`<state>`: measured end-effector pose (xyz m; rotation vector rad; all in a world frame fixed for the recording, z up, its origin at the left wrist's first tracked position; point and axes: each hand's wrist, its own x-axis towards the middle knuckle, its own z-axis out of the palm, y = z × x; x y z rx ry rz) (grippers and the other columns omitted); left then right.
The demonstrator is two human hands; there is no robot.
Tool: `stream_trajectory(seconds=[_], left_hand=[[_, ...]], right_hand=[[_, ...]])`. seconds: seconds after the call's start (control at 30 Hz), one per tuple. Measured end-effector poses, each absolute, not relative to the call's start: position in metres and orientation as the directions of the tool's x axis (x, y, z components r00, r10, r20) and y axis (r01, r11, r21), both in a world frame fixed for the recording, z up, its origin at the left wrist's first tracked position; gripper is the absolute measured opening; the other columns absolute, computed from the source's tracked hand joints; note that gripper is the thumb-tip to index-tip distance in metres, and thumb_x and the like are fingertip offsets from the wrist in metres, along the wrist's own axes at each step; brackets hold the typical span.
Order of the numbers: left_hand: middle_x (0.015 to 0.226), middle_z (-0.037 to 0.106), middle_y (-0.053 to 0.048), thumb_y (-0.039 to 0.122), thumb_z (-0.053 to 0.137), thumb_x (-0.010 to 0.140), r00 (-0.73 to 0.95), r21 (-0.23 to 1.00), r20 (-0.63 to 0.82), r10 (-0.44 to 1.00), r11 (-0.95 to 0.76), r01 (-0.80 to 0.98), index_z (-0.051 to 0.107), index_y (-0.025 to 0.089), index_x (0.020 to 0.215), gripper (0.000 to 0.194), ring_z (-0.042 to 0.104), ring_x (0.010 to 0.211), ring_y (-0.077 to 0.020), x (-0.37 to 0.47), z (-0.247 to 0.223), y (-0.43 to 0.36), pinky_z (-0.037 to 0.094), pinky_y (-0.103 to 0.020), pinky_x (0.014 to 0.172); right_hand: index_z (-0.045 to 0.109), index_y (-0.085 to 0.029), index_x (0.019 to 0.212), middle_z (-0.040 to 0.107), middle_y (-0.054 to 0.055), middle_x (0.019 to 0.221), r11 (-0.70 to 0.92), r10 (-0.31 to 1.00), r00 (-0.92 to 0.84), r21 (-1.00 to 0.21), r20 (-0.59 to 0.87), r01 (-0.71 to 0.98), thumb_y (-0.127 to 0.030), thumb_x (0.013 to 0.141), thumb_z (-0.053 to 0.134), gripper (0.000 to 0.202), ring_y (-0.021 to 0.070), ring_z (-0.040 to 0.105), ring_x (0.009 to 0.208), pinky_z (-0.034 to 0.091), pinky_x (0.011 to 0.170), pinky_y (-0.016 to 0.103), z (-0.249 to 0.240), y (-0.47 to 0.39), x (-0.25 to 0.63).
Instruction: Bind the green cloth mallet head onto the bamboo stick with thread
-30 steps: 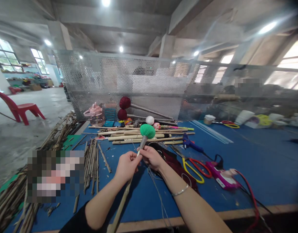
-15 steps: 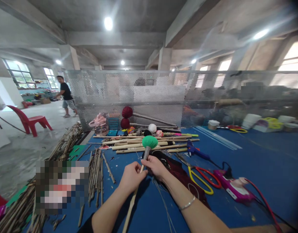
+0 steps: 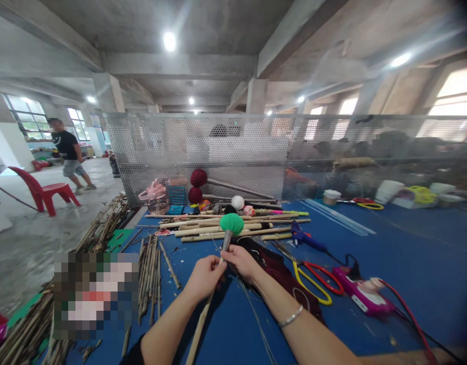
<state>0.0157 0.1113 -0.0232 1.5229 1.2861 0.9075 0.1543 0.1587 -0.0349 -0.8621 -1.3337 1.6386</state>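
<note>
A pale wooden stick [image 3: 200,329] slants up over the blue table and carries a round green head [image 3: 231,223] with a grey wrapped collar [image 3: 226,240] below it. My left hand [image 3: 203,276] is closed around the stick, thumb near the fingers. Just above it, my right hand [image 3: 241,261] pinches the stick at the lower end of the collar. A dark red cloth [image 3: 273,263] lies beside and under my right hand, with thin loose strands [image 3: 252,309] trailing below.
Scissors [image 3: 313,279] with red and yellow handles, a blue glue gun [image 3: 307,239] and a magenta power strip [image 3: 364,291] lie right. Sticks [image 3: 151,279] lie left, others behind the green head. A perforated screen [image 3: 203,147] stands behind; a person [image 3: 69,152] walks beyond a red chair [image 3: 46,190].
The person in the background has moved left and nearer. The view has shifted slightly, and the stick's lower end now lies a little further left. Both hands keep their hold.
</note>
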Motion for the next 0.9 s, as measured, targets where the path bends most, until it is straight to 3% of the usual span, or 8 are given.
stream_trajectory(seconds=[0.13,0.23,0.4,0.47,0.53,0.7,0.8,0.9], left_hand=[[0.05,0.05,0.004,0.043,0.059,0.066,0.03,0.844,0.201,0.979,-0.188,0.502,0.054,0.016,0.064,0.028,0.043,0.047,-0.0083,0.013,-0.023,0.111,0.028,-0.02,0.047],[0.049,0.052,0.003,0.047,0.055,0.068,0.037,0.878,0.126,0.991,-0.129,0.461,0.052,0.016,0.06,0.032,0.045,0.043,-0.0088,0.015,-0.019,0.11,0.029,-0.021,0.044],[0.055,0.058,0.0,0.056,0.048,0.07,0.169,0.99,-0.112,0.979,0.095,0.105,0.05,0.016,0.069,0.04,0.046,0.037,-0.0085,0.019,-0.014,0.109,0.032,-0.02,0.038],[0.056,0.058,-0.001,0.057,0.046,0.071,0.236,0.986,-0.163,0.958,0.152,0.066,0.049,0.016,0.072,0.042,0.046,0.037,-0.0082,0.019,-0.015,0.109,0.032,-0.02,0.039],[0.054,0.056,0.001,0.055,0.045,0.073,0.197,0.983,-0.114,0.974,0.082,0.164,0.049,0.016,0.073,0.04,0.046,0.039,-0.0083,0.017,-0.017,0.109,0.032,-0.02,0.041],[0.05,0.046,0.005,0.042,0.06,0.066,0.021,0.839,0.199,0.98,-0.182,0.512,0.05,0.016,0.06,0.029,0.04,0.048,-0.0073,0.013,-0.02,0.109,0.027,-0.02,0.047],[0.047,0.046,0.005,0.043,0.058,0.067,0.02,0.86,0.139,0.99,-0.131,0.493,0.048,0.016,0.056,0.031,0.04,0.043,-0.0071,0.014,-0.019,0.109,0.027,-0.02,0.044],[0.048,0.051,0.003,0.051,0.052,0.07,0.067,0.96,-0.028,0.997,0.008,0.281,0.048,0.017,0.063,0.036,0.044,0.037,-0.0077,0.018,-0.016,0.109,0.029,-0.02,0.04]], right_hand=[[0.052,-0.012,0.07,0.047,-0.006,0.049,-0.085,0.922,-0.387,-0.987,-0.025,-0.139,-0.044,0.057,0.073,0.04,0.0032,0.029,0.039,0.016,0.04,0.02,-0.035,0.159,0.153],[0.052,-0.013,0.07,0.041,-0.008,0.044,-0.072,0.919,-0.395,-0.985,-0.004,-0.158,-0.044,0.057,0.073,0.04,0.0025,0.024,0.036,0.013,0.039,0.02,-0.03,0.157,0.154],[0.052,-0.014,0.074,0.031,-0.012,0.038,-0.113,0.888,-0.46,-0.966,0.006,-0.231,-0.048,0.061,0.07,0.041,0.0021,0.014,0.031,0.006,0.035,0.021,-0.025,0.155,0.155],[0.052,-0.014,0.071,0.033,-0.011,0.038,-0.107,0.894,-0.449,-0.967,0.008,-0.229,-0.047,0.06,0.07,0.04,0.0022,0.016,0.032,0.007,0.035,0.021,-0.026,0.155,0.155],[0.052,-0.013,0.066,0.038,-0.009,0.04,-0.098,0.906,-0.424,-0.974,-0.002,-0.204,-0.045,0.059,0.072,0.038,0.0027,0.022,0.033,0.012,0.037,0.021,-0.029,0.156,0.153],[0.053,-0.012,0.065,0.047,-0.005,0.049,-0.096,0.926,-0.378,-0.975,-0.014,-0.199,-0.042,0.055,0.075,0.038,0.0043,0.034,0.041,0.02,0.041,0.019,-0.036,0.159,0.15],[0.052,-0.012,0.068,0.039,-0.008,0.044,-0.095,0.923,-0.384,-0.977,-0.015,-0.19,-0.042,0.058,0.073,0.038,0.0024,0.026,0.036,0.014,0.037,0.019,-0.035,0.159,0.152],[0.053,-0.013,0.078,0.031,-0.012,0.039,-0.121,0.9,-0.435,-0.968,-0.015,-0.218,-0.045,0.063,0.069,0.038,0.0021,0.015,0.032,0.006,0.034,0.02,-0.031,0.159,0.154]])
